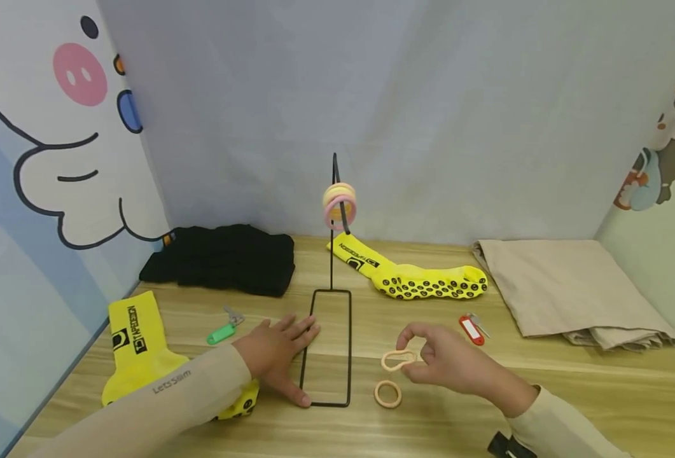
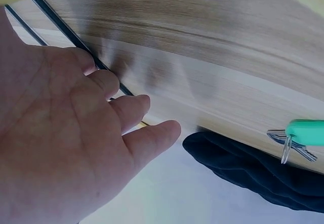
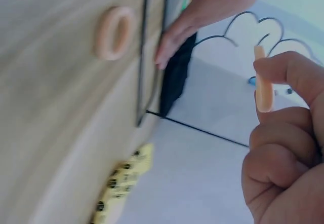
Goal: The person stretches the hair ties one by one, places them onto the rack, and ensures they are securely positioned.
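Observation:
A black wire stand (image 1: 349,346) has a rectangular base on the table and an upright with a hooked arm. Pink and yellow hair ties (image 1: 339,202) hang on that arm. With fingers spread, my left hand (image 1: 282,356) rests across the left side of the base; the left wrist view shows its fingers (image 2: 134,110) at the wire. To the right of the base, my right hand (image 1: 448,359) pinches a pale orange hair tie (image 1: 391,367) between thumb and forefinger, squeezing it into a narrow-waisted shape. A second orange hair tie (image 1: 387,394) lies on the table just below it.
Yellow socks lie left (image 1: 137,343) and behind the stand (image 1: 429,282). A black folded cloth (image 1: 228,257) is at the back left, a beige folded cloth (image 1: 566,286) at the right. Keys with a green tag (image 1: 221,334) and a red tag (image 1: 471,330) flank the stand.

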`<state>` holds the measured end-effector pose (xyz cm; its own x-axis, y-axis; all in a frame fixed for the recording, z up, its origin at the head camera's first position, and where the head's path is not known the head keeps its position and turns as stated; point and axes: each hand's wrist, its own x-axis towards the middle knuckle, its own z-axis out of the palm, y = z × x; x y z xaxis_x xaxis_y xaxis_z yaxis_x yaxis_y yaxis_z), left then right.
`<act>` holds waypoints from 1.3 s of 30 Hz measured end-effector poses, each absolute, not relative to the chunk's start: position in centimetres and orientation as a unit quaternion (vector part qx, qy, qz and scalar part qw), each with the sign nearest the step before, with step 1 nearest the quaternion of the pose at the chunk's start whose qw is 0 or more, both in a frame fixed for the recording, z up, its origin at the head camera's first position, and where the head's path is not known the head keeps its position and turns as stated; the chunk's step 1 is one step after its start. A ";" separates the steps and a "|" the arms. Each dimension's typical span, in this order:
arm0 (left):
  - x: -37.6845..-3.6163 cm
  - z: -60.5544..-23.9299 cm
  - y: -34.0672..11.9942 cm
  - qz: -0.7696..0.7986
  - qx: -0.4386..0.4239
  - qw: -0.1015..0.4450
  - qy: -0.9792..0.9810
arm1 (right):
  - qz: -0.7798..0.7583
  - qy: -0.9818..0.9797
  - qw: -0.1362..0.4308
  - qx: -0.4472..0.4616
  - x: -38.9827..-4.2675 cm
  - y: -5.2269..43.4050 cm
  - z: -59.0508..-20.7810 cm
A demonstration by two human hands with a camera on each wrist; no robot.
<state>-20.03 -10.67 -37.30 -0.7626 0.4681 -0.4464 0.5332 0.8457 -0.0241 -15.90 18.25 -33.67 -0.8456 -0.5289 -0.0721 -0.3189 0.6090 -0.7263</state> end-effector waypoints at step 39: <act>-20.2 -37.7 -10.8 -0.066 0.264 0.217 0.938 | -0.344 0.877 -0.193 -0.274 -16.1 11.9 -20.2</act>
